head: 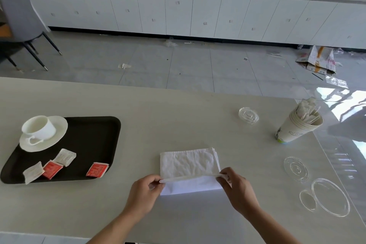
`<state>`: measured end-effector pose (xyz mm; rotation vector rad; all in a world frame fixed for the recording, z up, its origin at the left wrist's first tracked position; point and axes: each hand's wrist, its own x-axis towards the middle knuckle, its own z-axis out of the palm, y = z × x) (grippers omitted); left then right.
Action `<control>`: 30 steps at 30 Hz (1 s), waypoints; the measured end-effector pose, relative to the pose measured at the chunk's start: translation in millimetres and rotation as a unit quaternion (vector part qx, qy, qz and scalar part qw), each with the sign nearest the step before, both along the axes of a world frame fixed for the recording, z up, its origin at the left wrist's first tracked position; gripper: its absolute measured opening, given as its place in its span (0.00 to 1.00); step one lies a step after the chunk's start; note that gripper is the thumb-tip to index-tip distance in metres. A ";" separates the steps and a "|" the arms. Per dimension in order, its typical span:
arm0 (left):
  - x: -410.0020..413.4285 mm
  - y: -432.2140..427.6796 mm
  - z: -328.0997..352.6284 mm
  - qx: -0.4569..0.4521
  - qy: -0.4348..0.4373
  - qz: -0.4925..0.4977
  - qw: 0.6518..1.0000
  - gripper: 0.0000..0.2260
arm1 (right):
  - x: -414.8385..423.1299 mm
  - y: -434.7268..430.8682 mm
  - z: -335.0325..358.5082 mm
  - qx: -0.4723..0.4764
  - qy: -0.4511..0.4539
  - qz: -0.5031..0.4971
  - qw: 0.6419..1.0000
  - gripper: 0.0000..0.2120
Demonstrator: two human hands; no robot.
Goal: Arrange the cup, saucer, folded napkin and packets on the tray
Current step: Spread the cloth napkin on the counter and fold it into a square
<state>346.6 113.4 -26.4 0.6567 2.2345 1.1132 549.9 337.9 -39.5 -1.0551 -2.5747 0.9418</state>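
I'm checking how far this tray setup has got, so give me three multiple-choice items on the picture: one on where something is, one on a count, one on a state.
1. Where is the napkin?
A. on the tray
B. on the table right of the tray
C. under the saucer

2. How many red packets lie on the tray?
A. one
B. two
C. four

3. What are the hands doing?
A. both pinch the napkin's near edge
B. both rest flat on the table
C. one lifts the cup

Key:
1 B, it lies on the pale table, clear of the tray.
2 B, the two red packets lie among white ones.
3 A, the left hand and right hand each grip a corner.
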 end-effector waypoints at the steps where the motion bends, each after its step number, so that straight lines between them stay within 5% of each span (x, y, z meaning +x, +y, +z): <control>1: -1.7 0.6 -0.4 0.004 -0.011 0.008 1.000 0.08 | -3.6 1.9 1.7 -0.010 0.004 -0.008 1.000 0.05; 11: -27.0 30.6 -5.8 0.016 0.025 0.090 0.995 0.07 | -60.7 32.8 12.4 -0.035 0.025 -0.034 0.998 0.05; 21: -46.3 75.8 -21.3 -0.059 0.006 0.218 0.974 0.04 | -98.7 56.3 -13.9 -0.002 -0.060 -0.047 0.997 0.07; 30: -53.1 89.7 -31.9 -0.102 0.028 0.236 0.966 0.02 | -100.9 61.3 -27.5 0.012 -0.057 -0.063 0.996 0.06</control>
